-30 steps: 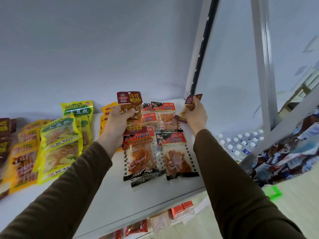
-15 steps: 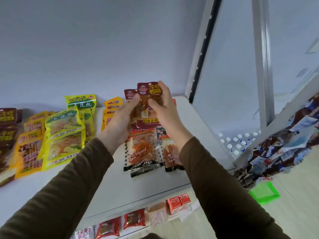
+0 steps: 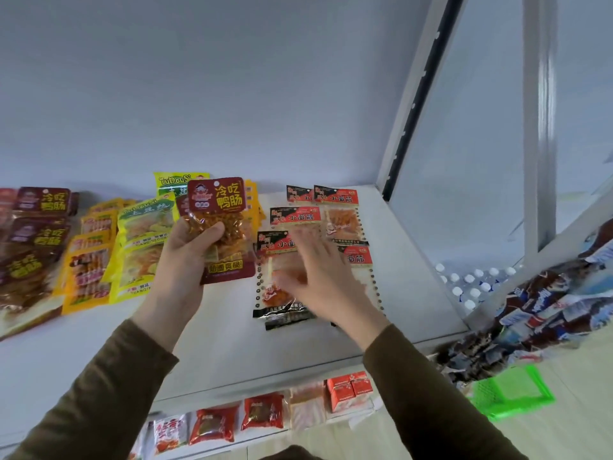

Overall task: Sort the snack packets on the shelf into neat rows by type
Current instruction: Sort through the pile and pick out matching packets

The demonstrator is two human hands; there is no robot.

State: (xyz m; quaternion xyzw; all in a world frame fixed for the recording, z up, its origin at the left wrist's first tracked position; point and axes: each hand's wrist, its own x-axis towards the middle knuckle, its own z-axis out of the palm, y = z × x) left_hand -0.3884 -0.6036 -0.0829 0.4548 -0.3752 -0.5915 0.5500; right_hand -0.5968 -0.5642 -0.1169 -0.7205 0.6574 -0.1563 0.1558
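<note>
My left hand (image 3: 185, 257) grips a dark red snack packet (image 3: 222, 227) with yellow characters, held upright above the white shelf (image 3: 212, 340). A second packet edge shows behind it. My right hand (image 3: 318, 280) hovers with fingers spread over the red-topped clear packets (image 3: 338, 210) lying in rows at the shelf's right. Matching dark red packets (image 3: 39, 220) lie at the far left. Orange-yellow packets (image 3: 86, 270) and green-yellow packets (image 3: 142, 247) fill the rows between.
The shelf's right end meets a white upright post (image 3: 414, 94). Below the front edge a lower shelf carries more red packets (image 3: 262, 411) and small red boxes (image 3: 348, 390). A green basket (image 3: 510, 390), water bottles (image 3: 471, 283) and wrapped goods (image 3: 547, 303) sit on the floor at right.
My right hand has let go of the dark red packets and moved right and down over the clear packets. My left hand keeps the packets and has shifted left.
</note>
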